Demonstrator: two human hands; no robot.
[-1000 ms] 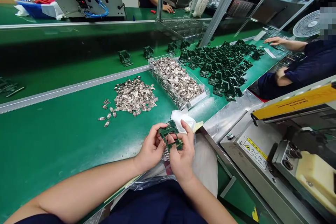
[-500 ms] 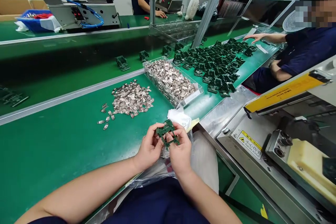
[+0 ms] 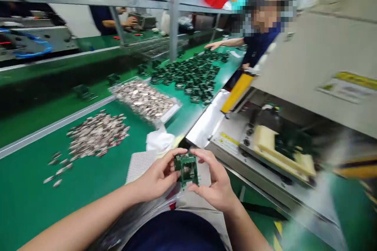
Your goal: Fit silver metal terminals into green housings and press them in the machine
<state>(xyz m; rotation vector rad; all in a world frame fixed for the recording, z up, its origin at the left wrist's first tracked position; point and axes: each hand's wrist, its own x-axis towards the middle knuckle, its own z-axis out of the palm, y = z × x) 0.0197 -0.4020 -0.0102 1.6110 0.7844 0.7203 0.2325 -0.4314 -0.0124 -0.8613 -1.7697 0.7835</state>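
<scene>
A small green frame-like part with a rectangular opening is held up in front of my body. My left hand pinches its left side between thumb and fingers. On the other side, my right hand has its index finger at the part's top edge and its thumb at the bottom corner. Crumpled white cloth or paper lies just beyond my hands. A pale ribbed sheet shows beside my left wrist. To the left, a heap of small silvery metal pieces rests on the green table.
A clear tray full of metal pieces stands beyond the heap. Many green parts are piled farther back, where a co-worker's hand reaches. At right is a machine with a cream fixture. A metal post rises behind the tray.
The view has swung to the right, bringing more of the machine into sight. The green part has turned in my hands, its opening now facing me. My right hand's fingers are spread wider around it.
</scene>
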